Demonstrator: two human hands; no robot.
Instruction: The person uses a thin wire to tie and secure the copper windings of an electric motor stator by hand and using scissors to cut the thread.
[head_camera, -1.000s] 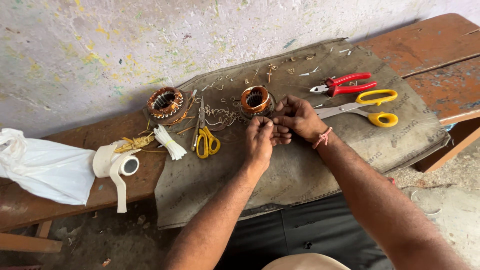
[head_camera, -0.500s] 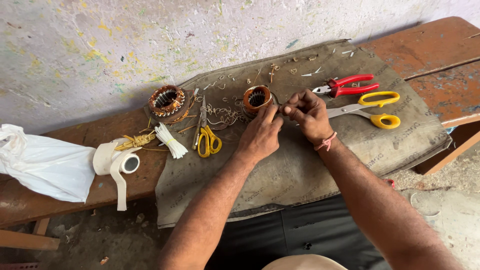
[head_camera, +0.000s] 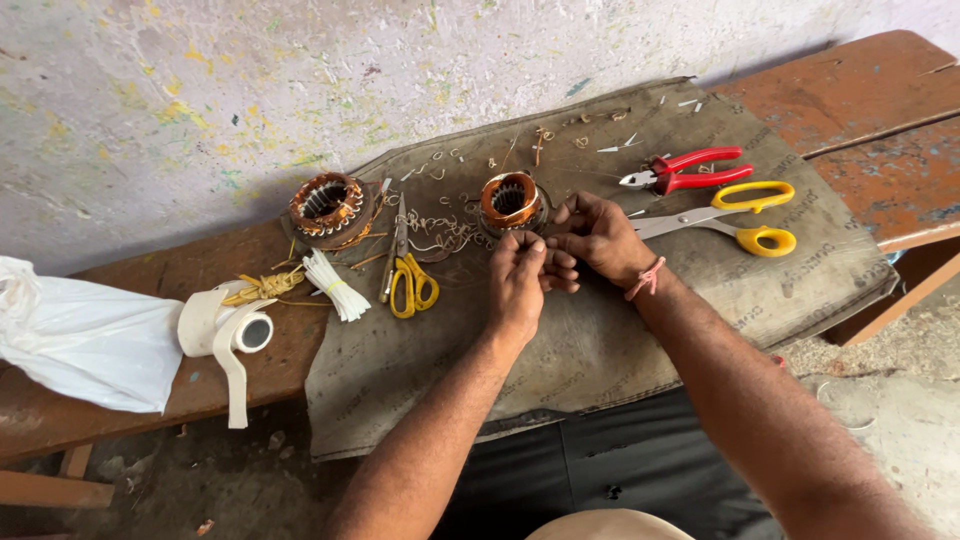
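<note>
A: Biggest first?
B: Long brown wooden bench (head_camera: 880, 110), worn and scratched, running from lower left to upper right. Over its middle, a big grey cloth mat (head_camera: 620, 350), rough and creased, hanging off the near edge.

A: Next biggest?
B: Far left, a soft white plastic bag (head_camera: 80, 340), crumpled. Just right of it, a roll of white tape (head_camera: 225, 330) with a loose strip dangling down.

A: And the hands?
B: Middle of the frame, close together over the mat. Left hand (head_camera: 520, 285) curled nearly shut, fingertips pinched together. Right hand (head_camera: 600, 240) just right of it, also curled, fingertips meeting the left ones. Something thin pinched between them maybe, too small to tell.

A: Where is the round copper thing?
B: Small round coil (head_camera: 510, 200), shiny orange copper with a dark hole in the middle, lying on the mat just above the hands, right by the fingertips. Touching or not, cannot tell.

A: Other things?
B: Upper left of the mat, a second round coil (head_camera: 328, 205), darker, with slots inside. Right side, long yellow-handled scissors (head_camera: 745, 215), and red-handled pliers (head_camera: 690, 170) just above them. Left of the hands, small yellow-handled scissors (head_camera: 410, 275), then a bunch of white strips (head_camera: 335, 285). Tiny wire bits (head_camera: 445, 235), thin and curly, scattered by the small coil.
</note>
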